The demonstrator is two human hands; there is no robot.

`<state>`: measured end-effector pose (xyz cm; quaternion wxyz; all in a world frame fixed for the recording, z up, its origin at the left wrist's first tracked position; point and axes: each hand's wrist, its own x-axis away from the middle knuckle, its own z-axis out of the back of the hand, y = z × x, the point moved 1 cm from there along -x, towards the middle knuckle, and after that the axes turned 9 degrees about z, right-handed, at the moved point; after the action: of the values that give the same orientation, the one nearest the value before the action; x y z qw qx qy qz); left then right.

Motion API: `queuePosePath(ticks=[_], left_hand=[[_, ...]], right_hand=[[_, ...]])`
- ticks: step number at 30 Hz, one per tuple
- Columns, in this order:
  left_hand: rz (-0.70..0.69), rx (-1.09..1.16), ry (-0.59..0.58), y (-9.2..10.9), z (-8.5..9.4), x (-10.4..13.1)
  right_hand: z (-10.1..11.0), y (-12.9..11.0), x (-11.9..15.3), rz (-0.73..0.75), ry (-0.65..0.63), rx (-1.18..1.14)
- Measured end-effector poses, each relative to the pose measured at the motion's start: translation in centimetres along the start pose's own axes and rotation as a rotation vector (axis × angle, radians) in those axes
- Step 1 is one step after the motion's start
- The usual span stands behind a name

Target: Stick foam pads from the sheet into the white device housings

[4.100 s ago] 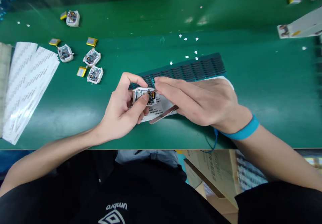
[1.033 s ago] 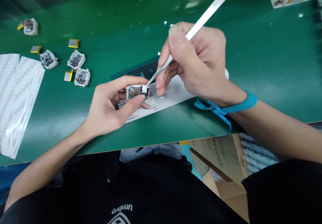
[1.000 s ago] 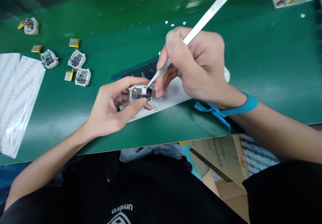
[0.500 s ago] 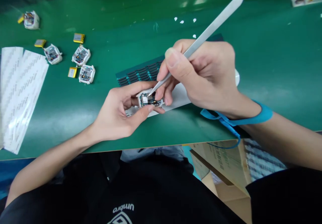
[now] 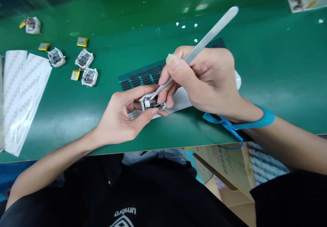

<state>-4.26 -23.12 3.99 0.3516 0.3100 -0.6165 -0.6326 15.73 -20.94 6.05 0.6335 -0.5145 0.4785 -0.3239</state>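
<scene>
Tweezers (image 5: 201, 43) pinched in the right hand (image 5: 206, 77) touch their tips to the circuit board inside a small white device (image 5: 152, 102), apparently seating a tiny part; finishing likely calls for a steady press and clean release. The left hand (image 5: 122, 118) grips the device between thumb and fingers, just above the green surface (image 5: 268, 57), both wrists low.

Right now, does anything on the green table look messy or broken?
Nothing looks broken. Little white scraps are scattered on the green table beyond the right hand, like litter. The small open gadgets at far left lie loose at mixed angles, with yellow battery packs beside them.
</scene>
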Motion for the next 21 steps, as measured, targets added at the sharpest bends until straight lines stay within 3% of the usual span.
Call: queuePosePath(ticks=[12,18,21], left_hand=[[-0.017,0.076,-0.002,-0.1,-0.3,0.0],[0.027,0.011,0.031,0.0,-0.3,0.1],[0.063,-0.101,0.031,0.6,0.3,-0.2]], right_hand=[[-0.1,0.5,0.0,0.058,-0.010,-0.046],[-0.2,0.5,0.4,0.078,0.001,0.098],[1.6,0.2,0.8,0.093,-0.071,0.242]])
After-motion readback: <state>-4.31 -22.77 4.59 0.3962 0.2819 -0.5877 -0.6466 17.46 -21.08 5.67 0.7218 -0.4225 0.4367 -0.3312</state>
